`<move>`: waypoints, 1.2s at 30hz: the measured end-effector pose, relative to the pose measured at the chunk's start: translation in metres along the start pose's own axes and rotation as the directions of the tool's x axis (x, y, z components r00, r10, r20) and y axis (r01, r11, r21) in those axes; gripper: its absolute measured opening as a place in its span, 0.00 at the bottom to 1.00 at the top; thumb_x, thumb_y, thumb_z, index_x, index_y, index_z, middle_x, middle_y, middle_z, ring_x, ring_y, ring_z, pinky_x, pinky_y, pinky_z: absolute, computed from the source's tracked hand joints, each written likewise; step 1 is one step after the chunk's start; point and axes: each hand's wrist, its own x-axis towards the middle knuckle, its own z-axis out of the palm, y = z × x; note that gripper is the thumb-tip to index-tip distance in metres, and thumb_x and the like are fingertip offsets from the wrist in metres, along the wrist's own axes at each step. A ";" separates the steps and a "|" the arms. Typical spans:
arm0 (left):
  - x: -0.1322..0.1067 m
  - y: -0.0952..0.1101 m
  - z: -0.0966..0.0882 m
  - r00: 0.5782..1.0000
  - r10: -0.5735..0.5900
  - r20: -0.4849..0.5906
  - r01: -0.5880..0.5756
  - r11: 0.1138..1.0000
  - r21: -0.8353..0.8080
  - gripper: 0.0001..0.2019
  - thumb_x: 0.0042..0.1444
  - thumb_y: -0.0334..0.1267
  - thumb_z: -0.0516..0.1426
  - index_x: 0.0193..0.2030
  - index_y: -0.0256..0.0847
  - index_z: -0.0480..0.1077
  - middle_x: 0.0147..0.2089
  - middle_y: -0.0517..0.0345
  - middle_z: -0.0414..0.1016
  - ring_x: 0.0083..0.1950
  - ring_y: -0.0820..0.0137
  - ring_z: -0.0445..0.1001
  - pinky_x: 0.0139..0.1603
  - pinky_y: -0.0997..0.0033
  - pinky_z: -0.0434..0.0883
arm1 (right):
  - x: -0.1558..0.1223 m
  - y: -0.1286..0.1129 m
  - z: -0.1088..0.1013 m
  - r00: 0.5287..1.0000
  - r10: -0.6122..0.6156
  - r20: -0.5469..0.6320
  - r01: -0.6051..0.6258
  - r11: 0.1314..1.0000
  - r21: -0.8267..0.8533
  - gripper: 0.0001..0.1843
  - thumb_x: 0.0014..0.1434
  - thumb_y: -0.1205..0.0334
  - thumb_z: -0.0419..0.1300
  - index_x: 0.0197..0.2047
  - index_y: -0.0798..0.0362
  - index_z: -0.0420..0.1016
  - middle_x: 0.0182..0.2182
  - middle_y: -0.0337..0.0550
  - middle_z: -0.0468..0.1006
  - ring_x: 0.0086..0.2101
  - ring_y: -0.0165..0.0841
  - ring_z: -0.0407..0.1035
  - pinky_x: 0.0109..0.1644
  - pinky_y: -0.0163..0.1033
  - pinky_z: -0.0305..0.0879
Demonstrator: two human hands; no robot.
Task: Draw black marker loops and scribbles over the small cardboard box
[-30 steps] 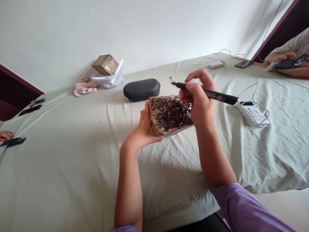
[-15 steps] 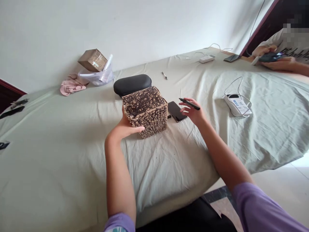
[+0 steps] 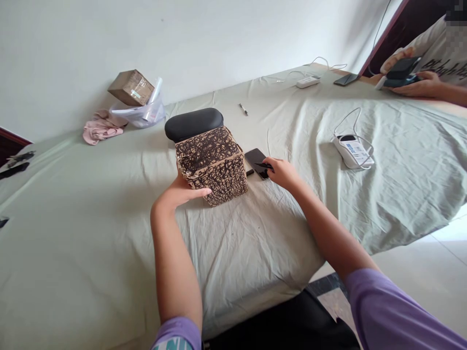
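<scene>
A cardboard box (image 3: 222, 170) covered in black scribbled loops stands on the cloth in front of me. My left hand (image 3: 178, 192) grips its left side, thumb on the front face and the other fingers hidden behind it. To the right of the box, my right hand (image 3: 280, 171) is closed around a black marker (image 3: 263, 165), its tip pointing left. Beneath the marker lies a dark phone (image 3: 253, 158). A small black marker cap (image 3: 250, 172) rests between phone and box. Directly behind the box is a black hard case (image 3: 193, 122).
A pale green cloth (image 3: 109, 233) covers the surface. A brown box (image 3: 131, 87) sits on a clear plastic container (image 3: 146, 115), beside pink cloth (image 3: 100, 127). A pen (image 3: 243, 109), a white device with a cable (image 3: 353, 151) and a power strip (image 3: 307, 81) lie rightward. A person's hands (image 3: 419, 86) hold a dark device.
My right hand has lowered and its spread fingers have closed around the marker, whose tip now points left over the phone. My left hand still grips the box. The view has shifted slightly.
</scene>
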 end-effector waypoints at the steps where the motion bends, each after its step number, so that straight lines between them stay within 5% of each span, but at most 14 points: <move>1: 0.001 -0.001 0.000 1.000 -0.001 -0.002 0.001 1.000 0.000 0.57 0.46 0.51 0.78 0.82 0.48 0.62 0.79 0.40 0.74 0.83 0.42 0.68 0.87 0.38 0.62 | 0.000 0.000 0.001 1.000 -0.005 0.017 0.006 0.997 -0.072 0.23 0.67 0.73 0.55 0.60 0.54 0.81 0.55 0.58 0.85 0.52 0.48 0.77 0.46 0.45 0.67; 9: 0.001 -0.002 -0.001 1.000 -0.023 -0.006 0.023 1.000 0.019 0.60 0.45 0.52 0.79 0.83 0.49 0.60 0.81 0.41 0.72 0.83 0.42 0.68 0.87 0.38 0.62 | -0.001 -0.006 0.011 0.997 -0.045 0.059 0.056 0.977 -0.207 0.26 0.70 0.72 0.55 0.62 0.53 0.88 0.57 0.59 0.83 0.57 0.51 0.74 0.53 0.49 0.70; 24: -0.001 0.002 0.000 1.000 -0.019 -0.005 0.019 1.000 -0.010 0.55 0.44 0.53 0.79 0.78 0.48 0.66 0.78 0.44 0.76 0.83 0.42 0.69 0.87 0.41 0.64 | -0.005 -0.015 0.008 0.984 -0.117 0.131 0.140 0.973 -0.185 0.23 0.67 0.72 0.60 0.58 0.52 0.90 0.53 0.55 0.82 0.57 0.47 0.74 0.42 0.44 0.63; 36: 0.000 0.000 0.000 0.999 -0.041 -0.016 0.041 0.999 0.019 0.55 0.42 0.53 0.79 0.78 0.49 0.67 0.79 0.43 0.74 0.83 0.42 0.69 0.86 0.43 0.65 | -0.008 -0.030 0.014 0.978 -0.072 0.197 0.125 0.955 -0.269 0.26 0.72 0.72 0.56 0.66 0.53 0.86 0.55 0.56 0.81 0.55 0.46 0.75 0.42 0.45 0.59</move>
